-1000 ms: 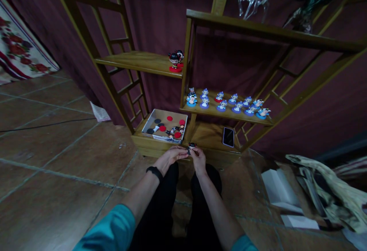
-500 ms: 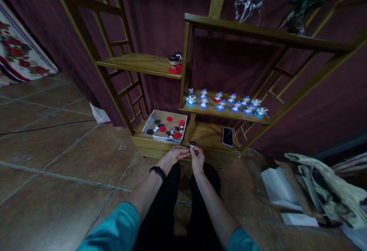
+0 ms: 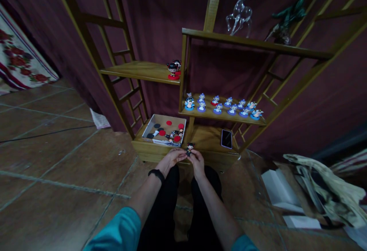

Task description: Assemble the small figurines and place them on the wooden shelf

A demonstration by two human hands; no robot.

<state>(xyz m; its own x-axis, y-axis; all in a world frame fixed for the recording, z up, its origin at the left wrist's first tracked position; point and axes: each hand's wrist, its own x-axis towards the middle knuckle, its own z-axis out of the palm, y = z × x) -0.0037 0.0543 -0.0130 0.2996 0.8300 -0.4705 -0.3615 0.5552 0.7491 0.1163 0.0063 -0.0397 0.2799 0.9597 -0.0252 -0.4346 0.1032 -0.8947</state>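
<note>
Between my fingertips stands a small black-haired figurine (image 3: 190,147), upright, with a dark round base at its bottom. My left hand (image 3: 172,157) grips it from the left and my right hand (image 3: 197,159) from the right, both closed on its lower part. Just beyond lies a shallow cardboard box (image 3: 146,129) holding red discs (image 3: 162,132), dark discs (image 3: 150,136) and several loose figurines (image 3: 173,133). On the left shelf, two similar figurines (image 3: 173,70) stand on red bases.
The wooden shelf unit (image 3: 258,48) carries several blue-white figurines (image 3: 218,108) on its middle shelf. A phone (image 3: 226,139) lies on the bottom board. Above are a glass deer (image 3: 241,13) and a green ornament (image 3: 286,21). White boxes (image 3: 279,189) and cloth (image 3: 329,182) lie on the floor at right.
The figurine now shows more of its body and dark base between my fingers, where mostly its head showed before. My hands stay close together. The view has tilted up slightly.
</note>
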